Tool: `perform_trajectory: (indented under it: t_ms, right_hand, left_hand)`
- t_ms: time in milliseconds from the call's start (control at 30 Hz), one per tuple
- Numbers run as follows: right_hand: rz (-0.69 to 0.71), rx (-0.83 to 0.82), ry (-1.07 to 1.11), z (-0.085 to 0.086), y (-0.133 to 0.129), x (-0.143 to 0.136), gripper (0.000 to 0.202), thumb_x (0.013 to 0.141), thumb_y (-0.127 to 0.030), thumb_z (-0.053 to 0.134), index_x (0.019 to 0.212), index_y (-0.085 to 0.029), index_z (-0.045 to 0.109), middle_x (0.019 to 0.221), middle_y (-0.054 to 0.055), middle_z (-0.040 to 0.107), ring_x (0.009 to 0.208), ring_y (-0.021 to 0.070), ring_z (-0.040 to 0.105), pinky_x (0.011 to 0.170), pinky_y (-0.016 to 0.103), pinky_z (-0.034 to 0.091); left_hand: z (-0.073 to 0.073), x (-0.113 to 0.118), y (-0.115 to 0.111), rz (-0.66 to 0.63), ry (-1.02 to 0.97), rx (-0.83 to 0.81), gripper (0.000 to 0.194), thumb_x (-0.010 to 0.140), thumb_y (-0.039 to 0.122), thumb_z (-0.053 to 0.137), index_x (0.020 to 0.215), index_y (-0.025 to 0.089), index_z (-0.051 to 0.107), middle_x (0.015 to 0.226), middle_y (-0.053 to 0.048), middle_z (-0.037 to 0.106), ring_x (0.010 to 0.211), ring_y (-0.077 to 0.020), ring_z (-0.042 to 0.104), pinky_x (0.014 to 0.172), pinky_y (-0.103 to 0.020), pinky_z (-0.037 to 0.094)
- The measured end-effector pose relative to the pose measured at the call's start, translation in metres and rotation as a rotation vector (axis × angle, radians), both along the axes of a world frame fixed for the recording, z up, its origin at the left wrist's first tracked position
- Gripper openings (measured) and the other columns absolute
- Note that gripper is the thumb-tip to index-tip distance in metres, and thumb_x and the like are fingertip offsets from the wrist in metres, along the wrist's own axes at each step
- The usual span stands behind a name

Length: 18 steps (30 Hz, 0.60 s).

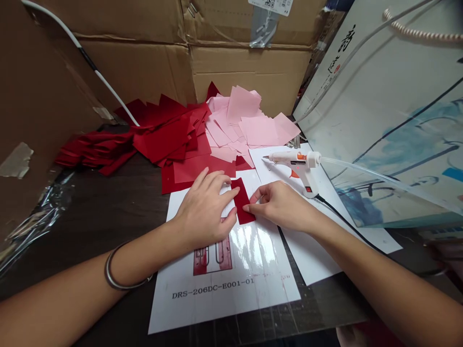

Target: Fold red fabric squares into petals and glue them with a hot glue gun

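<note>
A small dark red rectangle of felt-like fabric [242, 200] lies on a glossy printed sheet [267, 274]. Along its left edge rests my left hand [206, 209], palm down with fingers apart, index finger and thumb touching the piece. My right hand [277, 205] pinches the right edge, its thumb over the red surface and the other fingers curled. Part of the sheet's printed picture [213, 258] is hidden under my left hand. Close behind the right hand, a white glue gun [298, 166] lies on its side on white paper [314, 260].
Loose red pieces [162, 135] and pink pieces [242, 120] are heaped at the back against a cardboard box [249, 72]. A folded red stack [96, 152] lies left. A black cord [336, 212] runs from the glue gun beneath my right forearm. A painted panel [390, 135] leans at right.
</note>
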State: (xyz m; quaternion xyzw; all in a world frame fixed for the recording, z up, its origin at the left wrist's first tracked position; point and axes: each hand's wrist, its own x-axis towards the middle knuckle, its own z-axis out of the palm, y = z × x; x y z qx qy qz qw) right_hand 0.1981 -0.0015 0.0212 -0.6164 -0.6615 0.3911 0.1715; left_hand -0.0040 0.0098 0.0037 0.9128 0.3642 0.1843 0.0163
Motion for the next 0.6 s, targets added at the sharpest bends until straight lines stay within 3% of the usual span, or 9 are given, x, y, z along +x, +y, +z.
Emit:
perform_trajectory:
  t_ms: [100,167,233,300,367,467,533,600]
  right_hand:
    - [-0.016,-0.010,0.184,-0.002,-0.004,0.000,0.019,0.077,-0.031,0.070,0.069,-0.017,0.061,0.046,-0.008,0.040,0.040,0.0064,0.034,0.039,0.024,0.023]
    - [-0.042,0.015,0.333,-0.005,-0.005,0.000,0.021,0.079,-0.033,0.070,0.072,-0.017,0.059,0.045,-0.010,0.032,0.040,0.0053,0.028,0.039,0.024,0.021]
    - [-0.062,0.058,0.466,-0.010,-0.007,-0.001,0.023,0.079,-0.036,0.070,0.074,-0.017,0.058,0.045,-0.012,0.028,0.040,0.0052,0.023,0.040,0.023,0.020]
    - [-0.053,0.071,0.553,-0.014,-0.009,-0.004,0.022,0.079,-0.035,0.071,0.075,-0.017,0.058,0.044,-0.012,0.027,0.041,0.0052,0.022,0.041,0.023,0.021]
    - [-0.027,0.060,0.582,-0.015,-0.010,-0.007,0.021,0.078,-0.033,0.071,0.074,-0.017,0.058,0.044,-0.013,0.027,0.041,0.0052,0.023,0.043,0.023,0.023]
    - [0.018,0.057,0.571,-0.014,-0.011,-0.008,0.020,0.078,-0.032,0.072,0.073,-0.018,0.058,0.044,-0.013,0.027,0.042,0.0055,0.025,0.044,0.023,0.026]
    - [0.057,0.058,0.538,-0.014,-0.011,-0.007,0.020,0.078,-0.035,0.072,0.079,-0.018,0.062,0.045,-0.012,0.028,0.043,0.0061,0.026,0.044,0.024,0.025]
    - [0.102,0.057,0.491,-0.014,-0.011,-0.006,0.021,0.080,-0.038,0.070,0.084,-0.018,0.066,0.046,-0.011,0.029,0.043,0.0065,0.026,0.043,0.024,0.022]
  left_hand:
    - [0.002,0.001,0.000,0.065,-0.173,-0.064,0.050,0.086,0.029,0.053,0.132,0.012,0.050,0.129,-0.015,0.052,0.125,-0.0305,0.047,0.113,-0.055,0.028]
    - [0.002,0.003,0.000,0.136,-0.403,-0.155,0.063,0.087,0.033,0.056,0.143,0.015,0.034,0.142,-0.016,0.043,0.132,-0.0293,0.041,0.112,-0.051,0.033]
    - [0.003,0.005,0.000,0.164,-0.649,-0.326,0.066,0.087,0.036,0.059,0.144,0.019,0.030,0.145,-0.015,0.042,0.133,-0.0271,0.042,0.107,-0.044,0.041]
    - [0.004,0.007,-0.001,0.137,-0.831,-0.560,0.049,0.089,0.036,0.058,0.133,0.019,0.046,0.128,-0.012,0.059,0.117,-0.0237,0.057,0.094,-0.037,0.051]
    - [0.007,0.009,-0.003,0.114,-0.929,-0.728,0.024,0.090,0.036,0.058,0.103,0.017,0.064,0.094,-0.006,0.070,0.084,-0.0181,0.066,0.073,-0.029,0.055]
    - [0.011,0.009,-0.006,0.157,-1.008,-0.743,0.029,0.086,0.034,0.065,0.062,0.017,0.061,0.055,0.002,0.056,0.049,-0.0094,0.051,0.046,-0.022,0.042]
    - [0.012,0.007,-0.008,0.186,-1.030,-0.713,0.030,0.084,0.032,0.067,0.058,0.017,0.060,0.049,0.004,0.051,0.044,-0.0079,0.046,0.042,-0.021,0.036]
    - [0.011,0.006,-0.009,0.188,-1.032,-0.699,0.024,0.083,0.031,0.067,0.064,0.017,0.067,0.055,0.002,0.060,0.050,-0.0098,0.053,0.046,-0.022,0.042]
